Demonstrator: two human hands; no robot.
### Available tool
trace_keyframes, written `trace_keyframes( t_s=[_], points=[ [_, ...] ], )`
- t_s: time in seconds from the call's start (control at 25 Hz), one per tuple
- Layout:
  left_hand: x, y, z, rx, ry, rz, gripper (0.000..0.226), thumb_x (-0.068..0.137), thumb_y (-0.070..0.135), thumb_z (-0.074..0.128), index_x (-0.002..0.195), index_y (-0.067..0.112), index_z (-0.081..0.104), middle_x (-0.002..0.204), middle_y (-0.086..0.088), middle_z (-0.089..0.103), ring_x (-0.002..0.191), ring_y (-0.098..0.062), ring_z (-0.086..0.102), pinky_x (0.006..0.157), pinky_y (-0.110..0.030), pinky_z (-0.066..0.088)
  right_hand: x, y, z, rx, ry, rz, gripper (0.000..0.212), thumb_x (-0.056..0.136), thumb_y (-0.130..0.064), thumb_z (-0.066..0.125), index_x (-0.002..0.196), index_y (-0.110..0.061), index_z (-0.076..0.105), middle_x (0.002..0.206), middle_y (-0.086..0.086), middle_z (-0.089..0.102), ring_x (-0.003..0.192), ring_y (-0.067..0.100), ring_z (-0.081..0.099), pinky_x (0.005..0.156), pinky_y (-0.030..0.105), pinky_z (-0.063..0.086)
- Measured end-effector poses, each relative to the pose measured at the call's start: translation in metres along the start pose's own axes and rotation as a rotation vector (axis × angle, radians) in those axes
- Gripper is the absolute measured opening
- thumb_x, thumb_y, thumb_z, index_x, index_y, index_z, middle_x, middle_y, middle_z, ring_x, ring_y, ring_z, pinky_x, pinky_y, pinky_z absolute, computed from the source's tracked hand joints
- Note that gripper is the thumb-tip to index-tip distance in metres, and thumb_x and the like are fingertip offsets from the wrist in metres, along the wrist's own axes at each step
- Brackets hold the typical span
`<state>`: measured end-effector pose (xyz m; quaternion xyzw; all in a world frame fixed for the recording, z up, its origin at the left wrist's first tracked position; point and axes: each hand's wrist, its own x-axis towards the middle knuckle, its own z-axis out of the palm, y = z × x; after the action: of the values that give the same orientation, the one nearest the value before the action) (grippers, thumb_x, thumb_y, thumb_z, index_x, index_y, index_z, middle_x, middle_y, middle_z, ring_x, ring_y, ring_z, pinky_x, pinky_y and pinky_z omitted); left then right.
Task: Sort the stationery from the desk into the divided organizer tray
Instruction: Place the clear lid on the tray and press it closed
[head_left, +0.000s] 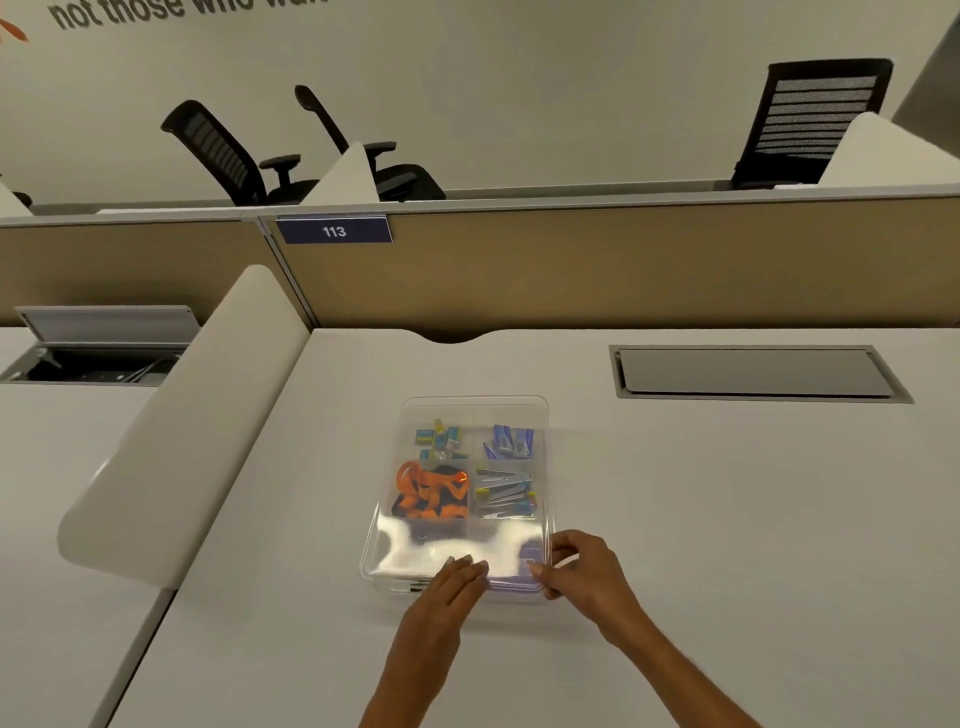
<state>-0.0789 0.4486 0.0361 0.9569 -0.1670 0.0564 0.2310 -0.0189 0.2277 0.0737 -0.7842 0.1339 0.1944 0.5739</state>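
Note:
A clear divided organizer tray (546, 467) rests on the white desk in front of me. Small blue and yellow items (439, 438) fill its far left compartment, blue clips (511, 441) the far right one. Orange and black pieces (431, 493) lie in the middle left, silver clips (506, 493) in the middle right. The near compartments are washed out by glare, with something bluish (530, 553) at the right. My left hand (452, 584) lies flat with fingers together on the tray's near edge. My right hand (582, 569) pinches the tray's near right corner.
A white curved divider (197, 415) bounds the desk on the left. A closed grey cable hatch (753, 371) sits at the back right, an open one (98, 343) on the neighbouring desk. A tan partition (623, 260) with a "113" sign stands behind; black chairs lie beyond.

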Motion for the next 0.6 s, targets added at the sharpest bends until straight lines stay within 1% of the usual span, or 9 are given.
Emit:
trace_keyframes(
  t_s=[0.08, 0.12, 0.16, 0.24, 0.28, 0.36, 0.48, 0.52, 0.6],
  points=[
    [0.004, 0.000, 0.002, 0.008, -0.017, 0.006, 0.079, 0.045, -0.020, 0.085, 0.113, 0.018, 0.071, 0.123, 0.005, 0.068, 0.120, -0.015, 0.059, 0.103, -0.025, 0.043, 0.002, 0.003, -0.001, -0.051, 0.049, -0.013, 0.030, 0.073, -0.013, 0.083, 0.097, -0.009, 0.065, 0.089, 0.011, 0.066, 0.058, 0.019, 0.069, 0.051, 0.017, 0.052],
    [0.004, 0.001, 0.003, 0.011, -0.026, 0.000, 0.078, 0.044, -0.017, 0.088, 0.112, 0.018, 0.072, 0.120, 0.005, 0.070, 0.117, -0.017, 0.062, 0.101, -0.025, 0.044, 0.004, 0.005, 0.000, -0.079, 0.070, -0.020, 0.031, 0.072, -0.014, 0.084, 0.096, -0.011, 0.066, 0.089, 0.010, 0.065, 0.061, 0.020, 0.069, 0.051, 0.017, 0.053],
    [0.005, 0.002, 0.004, 0.015, -0.033, -0.010, 0.078, 0.042, -0.016, 0.089, 0.111, 0.018, 0.073, 0.119, 0.004, 0.070, 0.115, -0.017, 0.065, 0.100, -0.025, 0.044, 0.004, 0.007, 0.001, -0.106, 0.092, -0.032, 0.032, 0.070, -0.016, 0.085, 0.096, -0.013, 0.065, 0.089, 0.008, 0.064, 0.065, 0.020, 0.069, 0.053, 0.020, 0.055],
    [0.004, 0.006, 0.006, 0.012, -0.038, -0.027, 0.078, 0.040, -0.015, 0.090, 0.109, 0.019, 0.074, 0.118, 0.005, 0.071, 0.112, -0.017, 0.066, 0.098, -0.024, 0.044, 0.005, 0.010, 0.004, -0.174, 0.142, -0.068, 0.036, 0.069, -0.021, 0.087, 0.095, -0.020, 0.062, 0.091, 0.002, 0.063, 0.071, 0.019, 0.069, 0.064, 0.026, 0.058],
    [0.004, 0.008, 0.006, 0.012, -0.038, -0.029, 0.078, 0.040, -0.015, 0.090, 0.108, 0.019, 0.075, 0.117, 0.005, 0.072, 0.111, -0.017, 0.067, 0.096, -0.024, 0.045, 0.005, 0.011, 0.005, -0.208, 0.163, -0.084, 0.038, 0.069, -0.022, 0.087, 0.097, -0.022, 0.060, 0.092, 0.000, 0.062, 0.073, 0.018, 0.068, 0.067, 0.026, 0.057],
    [0.004, 0.010, 0.007, 0.018, -0.019, -0.017, 0.076, 0.040, -0.018, 0.087, 0.105, 0.019, 0.076, 0.116, 0.006, 0.072, 0.109, -0.015, 0.068, 0.092, -0.021, 0.049, 0.004, 0.012, 0.005, -0.256, 0.188, -0.098, 0.039, 0.071, -0.023, 0.086, 0.102, -0.021, 0.062, 0.093, -0.001, 0.061, 0.076, 0.016, 0.065, 0.066, 0.019, 0.052],
    [0.000, 0.013, 0.008, 0.007, -0.018, 0.000, 0.074, 0.045, -0.021, 0.081, 0.107, 0.020, 0.076, 0.119, 0.010, 0.071, 0.113, -0.012, 0.066, 0.086, -0.021, 0.055, 0.003, 0.018, 0.005, -0.285, 0.194, -0.104, 0.037, 0.074, -0.021, 0.083, 0.105, -0.016, 0.066, 0.094, 0.000, 0.062, 0.070, 0.012, 0.062, 0.062, 0.012, 0.044],
    [-0.002, 0.012, 0.009, 0.010, -0.014, 0.011, 0.073, 0.046, -0.020, 0.082, 0.107, 0.020, 0.076, 0.118, 0.009, 0.071, 0.112, -0.012, 0.066, 0.085, -0.022, 0.057, 0.003, 0.018, 0.006, -0.290, 0.191, -0.097, 0.037, 0.074, -0.020, 0.083, 0.106, -0.016, 0.066, 0.094, 0.000, 0.062, 0.070, 0.011, 0.062, 0.062, 0.011, 0.044],
    [-0.004, 0.009, 0.010, 0.007, -0.018, 0.011, 0.073, 0.045, -0.018, 0.084, 0.107, 0.019, 0.077, 0.117, 0.007, 0.072, 0.110, -0.012, 0.068, 0.085, -0.023, 0.057, 0.003, 0.020, 0.007, -0.295, 0.189, -0.088, 0.037, 0.075, -0.020, 0.083, 0.107, -0.016, 0.066, 0.095, 0.000, 0.061, 0.074, 0.012, 0.062, 0.064, 0.014, 0.048]
  ],
)
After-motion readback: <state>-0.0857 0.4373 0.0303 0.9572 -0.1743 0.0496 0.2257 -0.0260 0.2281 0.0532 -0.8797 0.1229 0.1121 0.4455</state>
